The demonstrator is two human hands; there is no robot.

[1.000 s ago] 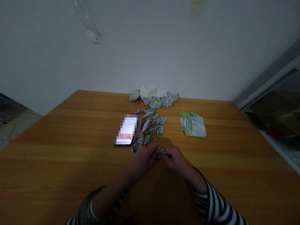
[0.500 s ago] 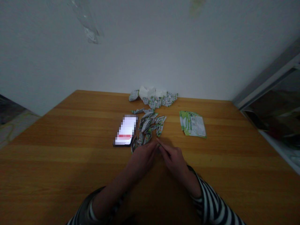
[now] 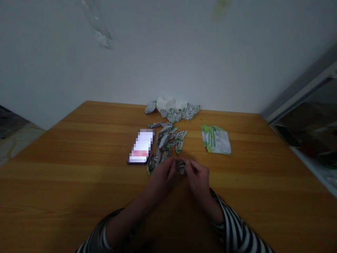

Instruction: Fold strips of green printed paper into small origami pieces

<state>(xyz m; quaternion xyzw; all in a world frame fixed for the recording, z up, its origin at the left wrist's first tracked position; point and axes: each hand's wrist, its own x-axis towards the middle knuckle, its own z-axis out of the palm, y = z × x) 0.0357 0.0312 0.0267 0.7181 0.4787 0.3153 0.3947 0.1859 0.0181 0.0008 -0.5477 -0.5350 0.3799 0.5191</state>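
Note:
Between my two hands is a small piece of folded printed paper [image 3: 181, 168], grey-green and partly covered by fingers. My left hand [image 3: 163, 174] pinches its left side, and my right hand [image 3: 197, 175] pinches the right side. Both hands are closed, just above the wooden table [image 3: 237, 200]. Right beyond them lies a loose pile of folded printed papers [image 3: 165, 140], pointed and creased, with green and white print. The nearest of these sits close to my left hand's knuckles.
A phone [image 3: 141, 146] with a lit, blurred screen lies left of the pile. To the right is a fanned stack of flat green-and-white printed sheets [image 3: 218, 140]. Crumpled papers [image 3: 175, 114] and white tissue [image 3: 165, 103] rest against the wall [image 3: 168, 52] at the table's back edge.
My fingertips have moved apart, the right hand shifting slightly right. More of the folded paper now shows between them. The other things have stayed put.

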